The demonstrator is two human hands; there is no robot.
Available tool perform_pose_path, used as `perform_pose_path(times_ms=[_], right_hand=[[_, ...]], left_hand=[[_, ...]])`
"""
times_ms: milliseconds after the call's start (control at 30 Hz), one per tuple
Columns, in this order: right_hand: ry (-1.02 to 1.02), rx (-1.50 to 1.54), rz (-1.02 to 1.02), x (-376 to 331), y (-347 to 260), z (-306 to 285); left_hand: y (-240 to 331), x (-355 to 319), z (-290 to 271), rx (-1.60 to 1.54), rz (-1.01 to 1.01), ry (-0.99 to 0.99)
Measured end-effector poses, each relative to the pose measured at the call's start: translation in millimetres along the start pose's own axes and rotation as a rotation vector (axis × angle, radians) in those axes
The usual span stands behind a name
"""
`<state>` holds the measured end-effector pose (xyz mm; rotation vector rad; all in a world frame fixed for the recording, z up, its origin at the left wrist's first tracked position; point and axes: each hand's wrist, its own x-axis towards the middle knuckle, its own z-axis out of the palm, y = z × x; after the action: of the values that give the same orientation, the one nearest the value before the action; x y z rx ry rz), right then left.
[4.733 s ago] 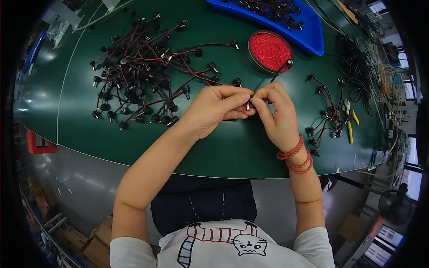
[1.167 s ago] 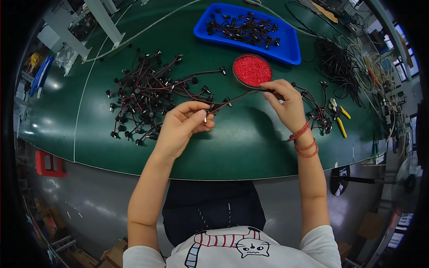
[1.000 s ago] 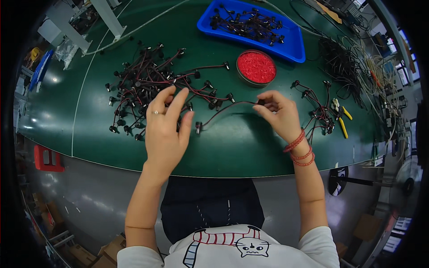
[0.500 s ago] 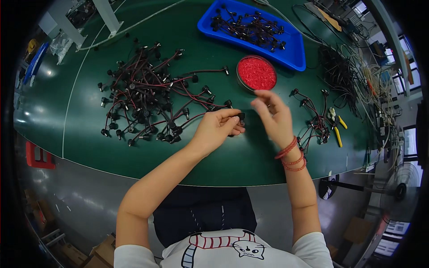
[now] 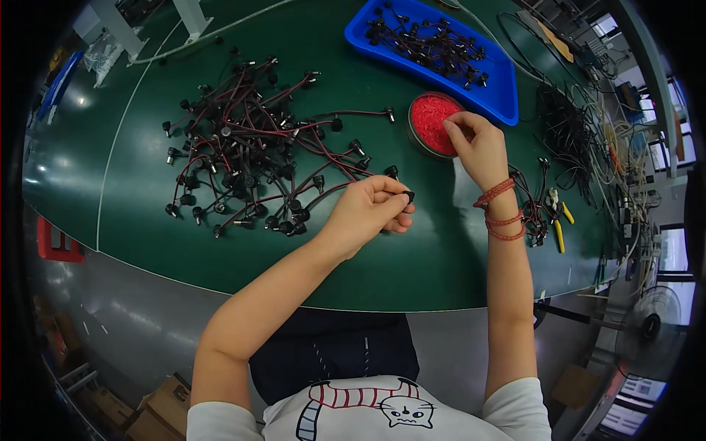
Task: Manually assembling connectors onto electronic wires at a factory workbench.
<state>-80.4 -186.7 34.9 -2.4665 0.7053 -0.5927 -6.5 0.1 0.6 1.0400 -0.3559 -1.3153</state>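
Between the thumb and fingers of my left hand (image 5: 371,209) is a small black connector (image 5: 409,197); the hand hides most of whatever is attached to it. My right hand (image 5: 482,151) is at the right side of a round dish (image 5: 434,151) filled with tiny red pieces (image 5: 432,114). Its thumb and fingertips are pinched together over the red pieces, and I cannot make out what is between them. Left of my left hand spreads a tangled pile of short red-and-black cables (image 5: 246,147) with black ends and metal plug tips.
Behind the dish lies a blue tray (image 5: 507,88) with more such cables. A smaller cable bunch (image 5: 540,195) and yellow-handled pliers (image 5: 560,237) are right of my right forearm. Black cables (image 5: 562,132) and pale wires crowd the table's right side. White posts (image 5: 193,18) stand at the far left.
My right hand has moved forward and right to the dish, and its fingers have closed over the red pieces. My left hand still holds the connector. The whole view has shifted slightly.
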Motion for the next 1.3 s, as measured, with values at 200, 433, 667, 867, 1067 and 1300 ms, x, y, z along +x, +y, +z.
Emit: perform_pose_path(times_ms=[200,433,667,867,1067,1300], right_hand=[[-0.017,0.516,0.154,-45,-29,1],[-0.041,0.488,0.044,-74,-36,10],[0.014,0.535,0.072,-79,-37,17],[0.121,0.054,-0.315,-74,-42,16],[0.128,-0.075,-0.416,-73,-44,13],[0.162,-0.145,-0.451,-74,-45,14]], left_hand=[[0,0,0,0.027,0.027,-0.003],[1,4,2,0.022,0.051,0.014],[2,5,4,0.056,0.060,0.020],[0,4,3,0.070,0.085,0.029],[1,5,5,0.064,0.088,0.016],[-1,5,5,0.048,0.113,0.018]])
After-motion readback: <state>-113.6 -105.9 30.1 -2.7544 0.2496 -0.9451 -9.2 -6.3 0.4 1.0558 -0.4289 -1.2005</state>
